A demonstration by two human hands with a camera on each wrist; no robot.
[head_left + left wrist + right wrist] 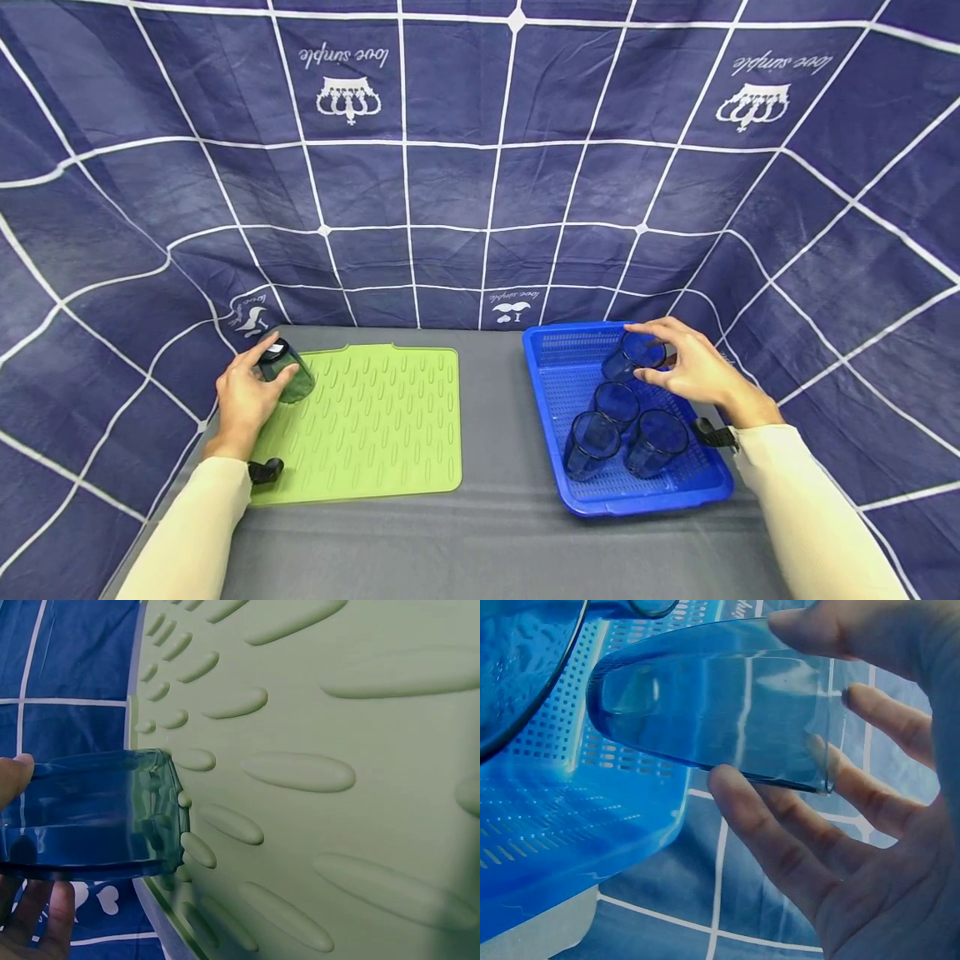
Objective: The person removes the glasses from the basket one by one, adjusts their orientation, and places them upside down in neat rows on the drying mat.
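Observation:
My left hand (243, 392) holds a blue-tinted drinking glass (298, 385) near its rim, thumb on one side and fingers on the other. The base of this glass (90, 817) meets the ridged green mat (382, 425) at its back left corner. Over the blue plastic basket (637, 505), my right hand (697, 367) grips another glass (705, 712) between thumb and fingers near the rim. That glass is at the basket's back right. Three more glasses stand in the basket: a front left one (592, 446), a front right one (657, 446) and a middle one (617, 404).
A grey tabletop (491, 417) lies between the mat and the basket. Dark blue cloth (450, 183) with white grid lines rises behind the table and at both sides, close to each hand.

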